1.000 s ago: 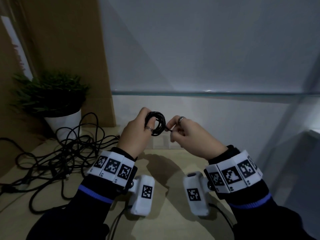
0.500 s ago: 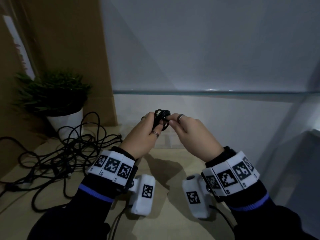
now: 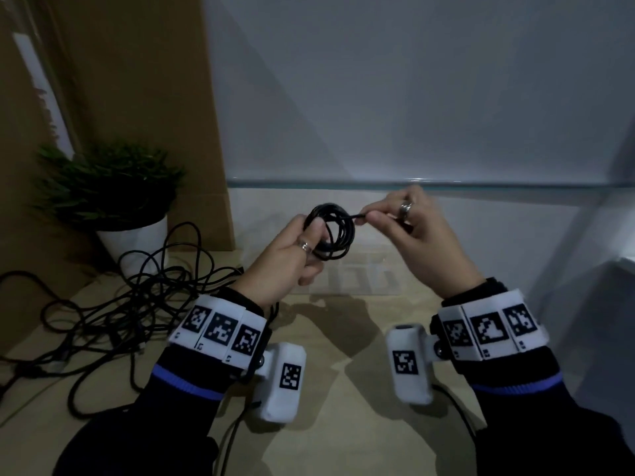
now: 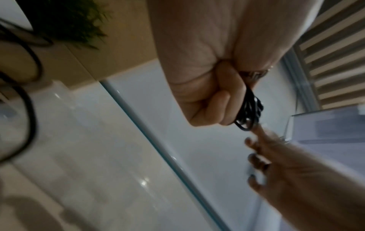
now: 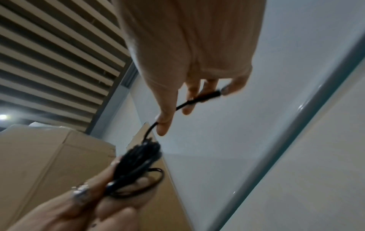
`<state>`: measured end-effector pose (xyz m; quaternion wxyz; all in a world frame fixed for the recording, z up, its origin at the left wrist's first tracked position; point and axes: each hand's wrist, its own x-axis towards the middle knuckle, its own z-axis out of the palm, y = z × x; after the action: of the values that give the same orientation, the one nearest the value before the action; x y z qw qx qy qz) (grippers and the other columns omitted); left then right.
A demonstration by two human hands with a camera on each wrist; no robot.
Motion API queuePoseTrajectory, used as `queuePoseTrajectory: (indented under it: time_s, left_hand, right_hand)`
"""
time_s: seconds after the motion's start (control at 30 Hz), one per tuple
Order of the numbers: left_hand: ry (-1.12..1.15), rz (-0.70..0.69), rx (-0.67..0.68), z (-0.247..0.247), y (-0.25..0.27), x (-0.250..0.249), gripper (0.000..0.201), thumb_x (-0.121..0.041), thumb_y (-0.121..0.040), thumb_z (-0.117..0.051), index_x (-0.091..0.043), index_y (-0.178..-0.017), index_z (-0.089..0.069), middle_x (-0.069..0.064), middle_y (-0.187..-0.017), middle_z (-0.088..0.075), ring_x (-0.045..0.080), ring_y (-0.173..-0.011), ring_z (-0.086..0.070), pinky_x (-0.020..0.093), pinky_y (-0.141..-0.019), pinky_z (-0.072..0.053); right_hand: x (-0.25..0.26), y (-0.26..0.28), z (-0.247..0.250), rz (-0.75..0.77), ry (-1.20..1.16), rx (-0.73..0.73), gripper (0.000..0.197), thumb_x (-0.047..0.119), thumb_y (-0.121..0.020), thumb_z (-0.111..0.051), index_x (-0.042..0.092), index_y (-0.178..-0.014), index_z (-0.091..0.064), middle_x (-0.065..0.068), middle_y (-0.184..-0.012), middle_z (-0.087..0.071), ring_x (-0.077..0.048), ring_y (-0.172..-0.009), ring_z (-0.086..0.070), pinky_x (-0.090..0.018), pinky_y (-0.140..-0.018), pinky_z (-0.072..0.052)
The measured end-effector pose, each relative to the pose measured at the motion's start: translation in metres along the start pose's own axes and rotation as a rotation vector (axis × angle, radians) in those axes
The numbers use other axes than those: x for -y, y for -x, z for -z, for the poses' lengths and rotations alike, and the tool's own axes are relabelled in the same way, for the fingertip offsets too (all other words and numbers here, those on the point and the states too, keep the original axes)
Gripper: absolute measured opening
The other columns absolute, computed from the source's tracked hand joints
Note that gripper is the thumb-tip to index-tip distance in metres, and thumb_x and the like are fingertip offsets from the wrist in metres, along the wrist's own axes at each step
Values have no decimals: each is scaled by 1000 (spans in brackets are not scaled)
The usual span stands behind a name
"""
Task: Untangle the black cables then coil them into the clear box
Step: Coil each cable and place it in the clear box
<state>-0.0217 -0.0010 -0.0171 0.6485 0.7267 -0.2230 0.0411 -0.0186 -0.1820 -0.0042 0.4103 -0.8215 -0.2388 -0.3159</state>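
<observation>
A small coil of black cable (image 3: 348, 235) hangs in the air above the wooden table (image 3: 343, 389). My left hand (image 3: 309, 242) grips the coil's left side, thumb on the front. My right hand (image 3: 369, 218) pinches the cable's free end (image 3: 357, 216), drawn out from the top of the coil to the right. The wrist views show the same: the left hand (image 4: 213, 106) fisted round the coil (image 4: 248, 112), the right hand (image 5: 177, 109) holding the plug end (image 5: 209, 96). The clear box (image 3: 360, 273) lies faintly visible on the table behind the hands.
A tangle of black cables (image 3: 120, 304) sprawls over the table's left side. A potted plant (image 3: 113, 201) in a white pot stands at the back left before a cardboard panel (image 3: 137, 97). A glass shelf edge (image 3: 481, 183) runs along the white wall.
The right hand has pulled the cable's end away to the right, out of the coil. The coil has turned to face me and both hands have risen a little.
</observation>
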Motion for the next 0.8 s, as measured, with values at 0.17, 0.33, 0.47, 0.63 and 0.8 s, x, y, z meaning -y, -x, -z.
queuePoseTrajectory:
  time_s: [0.17,0.33,0.47,0.63,0.8]
  left_hand:
    - [160,-44,120,-10,7,-7,22,-31,-94,-34,-9,-88,-38,-6,-56,-30,8,-44,-22,17,-44,-28]
    - [191,-17,141,-11,8,-5,28,-41,-83,-39,-14,-85,-43,-9,-56,-36,9,-49,-26,19,-50,-29]
    - [162,0,168,-13,11,-5,28,-42,-84,-39,-15,-85,-45,1,-64,-37,9,-47,-29,19,-49,-33]
    - [-3,4,153,-5,4,-2,22,-28,-99,-30,-13,-87,-42,-13,-50,-35,7,-41,-25,21,-49,-37]
    - [-103,21,120,-10,5,2,18,-25,-100,-30,-9,-94,-33,-4,-57,-34,5,-41,-29,28,-51,-33]
  right_hand:
    - [-9,-2,2,-47,83,-108,18,26,-90,-58,43,-83,-61,7,-89,-58,-5,-81,-48,-24,-75,-36]
    - [2,-2,-6,-272,-555,-84,19,8,-92,-53,15,-81,-67,6,-63,-66,-8,-57,-61,-20,-54,-50]
    - [4,1,-12,-437,-865,20,19,9,-93,-48,9,-82,-64,6,-59,-64,-4,-52,-56,-16,-54,-50]
    - [2,2,-14,-516,-1031,-18,18,9,-94,-46,6,-85,-62,4,-59,-61,-4,-51,-59,-18,-56,-53]
    - [1,4,-22,-649,-1124,17,18,14,-95,-48,9,-83,-61,5,-51,-60,-9,-55,-61,-24,-67,-57]
